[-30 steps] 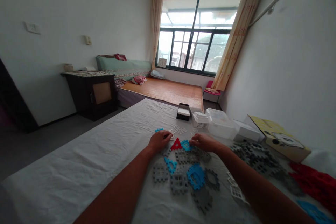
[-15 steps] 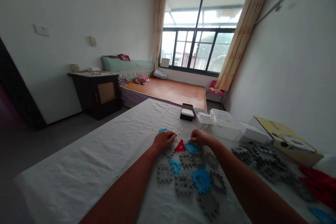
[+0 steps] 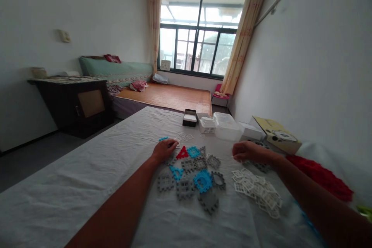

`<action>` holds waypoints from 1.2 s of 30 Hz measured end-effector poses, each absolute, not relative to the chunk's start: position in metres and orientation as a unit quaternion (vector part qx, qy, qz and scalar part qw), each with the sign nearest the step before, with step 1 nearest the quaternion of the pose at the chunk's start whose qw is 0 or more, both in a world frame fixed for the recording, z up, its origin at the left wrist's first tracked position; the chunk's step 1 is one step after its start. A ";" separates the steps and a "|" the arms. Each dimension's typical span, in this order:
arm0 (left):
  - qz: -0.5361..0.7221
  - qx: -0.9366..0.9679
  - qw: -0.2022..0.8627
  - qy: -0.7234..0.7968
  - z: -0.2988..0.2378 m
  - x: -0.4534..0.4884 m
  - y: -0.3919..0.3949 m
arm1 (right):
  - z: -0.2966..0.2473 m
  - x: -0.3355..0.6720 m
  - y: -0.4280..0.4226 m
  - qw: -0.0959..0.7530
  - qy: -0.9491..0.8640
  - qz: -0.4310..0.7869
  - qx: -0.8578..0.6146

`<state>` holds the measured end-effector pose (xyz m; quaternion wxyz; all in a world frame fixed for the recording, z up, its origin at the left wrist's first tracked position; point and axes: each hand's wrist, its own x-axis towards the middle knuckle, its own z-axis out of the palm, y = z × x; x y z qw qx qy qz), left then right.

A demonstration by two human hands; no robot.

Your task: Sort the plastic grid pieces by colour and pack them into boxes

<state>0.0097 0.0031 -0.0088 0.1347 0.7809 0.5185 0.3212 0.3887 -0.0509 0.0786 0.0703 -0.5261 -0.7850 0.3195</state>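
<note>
My left hand [image 3: 165,150] rests on the table's far part, its fingers closed at the edge of a small white lattice piece [image 3: 178,145]. Beside it lie a red triangle piece [image 3: 182,152] and a blue square piece [image 3: 193,152]. My right hand [image 3: 243,151] hovers to the right with curled fingers, slightly blurred; what they hold, if anything, is hidden. Below that hand spreads a pile of white lattice pieces [image 3: 257,192]. Between my arms lie several grey interlocking pieces [image 3: 185,189] and a round blue piece [image 3: 202,181].
A black box [image 3: 190,122], a white basket [image 3: 207,127] and a clear plastic tub [image 3: 226,128] stand along the far edge. A yellow box [image 3: 276,135] and a red heap [image 3: 322,180] lie at right. A white cloth [image 3: 95,186] covers the table.
My right hand has moved right, away from the blue square piece, to above the white pile. My left hand stays by the white lattice piece. The view has turned right.
</note>
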 end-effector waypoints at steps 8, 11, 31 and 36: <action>0.325 0.781 0.122 0.519 -0.010 0.013 0.002 | 0.072 0.413 -0.075 0.107 -0.797 0.218 -0.553; 0.335 0.775 0.130 0.520 -0.009 0.012 0.001 | 0.064 0.384 -0.044 0.133 -0.809 0.141 -0.555; 0.347 0.761 0.171 0.521 -0.011 0.007 0.004 | 0.023 0.286 0.054 0.068 -0.806 -0.003 -0.588; 0.339 0.766 0.163 0.521 -0.010 0.007 0.004 | 0.058 0.347 0.002 0.051 -0.818 0.089 -0.565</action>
